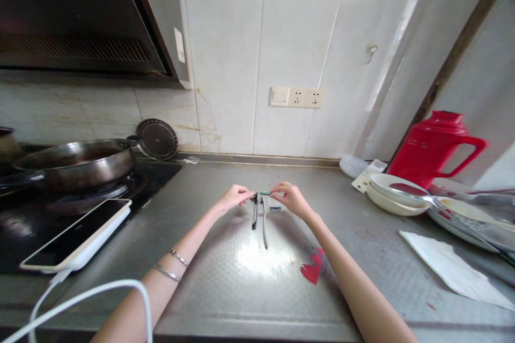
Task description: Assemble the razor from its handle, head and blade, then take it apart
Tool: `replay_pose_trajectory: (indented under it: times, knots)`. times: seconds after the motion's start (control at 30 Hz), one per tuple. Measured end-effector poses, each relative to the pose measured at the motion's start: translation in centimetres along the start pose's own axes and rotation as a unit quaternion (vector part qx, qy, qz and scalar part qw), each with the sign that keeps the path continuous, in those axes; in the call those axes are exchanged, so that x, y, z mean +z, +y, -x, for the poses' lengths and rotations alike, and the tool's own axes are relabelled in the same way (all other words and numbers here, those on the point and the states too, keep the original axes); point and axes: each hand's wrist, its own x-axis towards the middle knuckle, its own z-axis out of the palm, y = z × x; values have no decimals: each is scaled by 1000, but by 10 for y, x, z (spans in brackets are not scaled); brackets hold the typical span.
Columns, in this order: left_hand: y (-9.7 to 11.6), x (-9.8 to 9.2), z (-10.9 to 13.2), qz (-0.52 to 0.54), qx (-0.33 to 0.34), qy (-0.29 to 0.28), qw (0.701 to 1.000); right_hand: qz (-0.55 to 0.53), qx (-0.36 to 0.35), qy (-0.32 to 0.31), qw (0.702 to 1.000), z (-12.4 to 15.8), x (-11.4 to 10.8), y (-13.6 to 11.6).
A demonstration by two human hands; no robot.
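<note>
Both my hands meet over the middle of the steel counter (225, 278). My left hand (234, 197) pinches the top of a small black, long-handled tool (255, 213) that hangs down towards the counter. My right hand (290, 198) pinches a small green part (265, 193) at the same spot. A pale thin stick (264, 228) lies on the counter just below, beside the black tool. What exactly the tool is I cannot make out.
A phone on a white power bank (78, 236) with a white cable (92, 292) lies at the left, by a pan (76, 163) on the stove. At the right stand white bowls (392, 193), a red thermos jug (432, 147) and a paper napkin (450, 268). A red scrap (313, 269) lies near my right forearm.
</note>
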Motion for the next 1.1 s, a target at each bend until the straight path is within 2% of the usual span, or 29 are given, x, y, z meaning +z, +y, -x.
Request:
replay_pose_trajectory:
  times: [0.17, 0.27, 0.47, 0.73, 0.97, 1.1]
  knots:
    - [-11, 5, 0, -164, -2, -22, 986, 18, 56, -57, 997, 8, -7, 36]
    - [-14, 10, 2, -233, -4, -28, 972, 21, 69, -74, 995, 11, -4, 46]
    - [-11, 18, 6, -296, -10, 11, 955, 9, 63, -83, 995, 12, 2, 51]
    - [-5, 24, 12, -348, -26, 30, 937, 14, 76, -87, 993, 14, 4, 58]
    - [-4, 29, 15, -393, -25, 43, 918, 38, 80, -92, 992, 14, 3, 52]
    - [-1, 32, 17, -402, -37, 48, 914, 59, 88, -69, 992, 13, -1, 46]
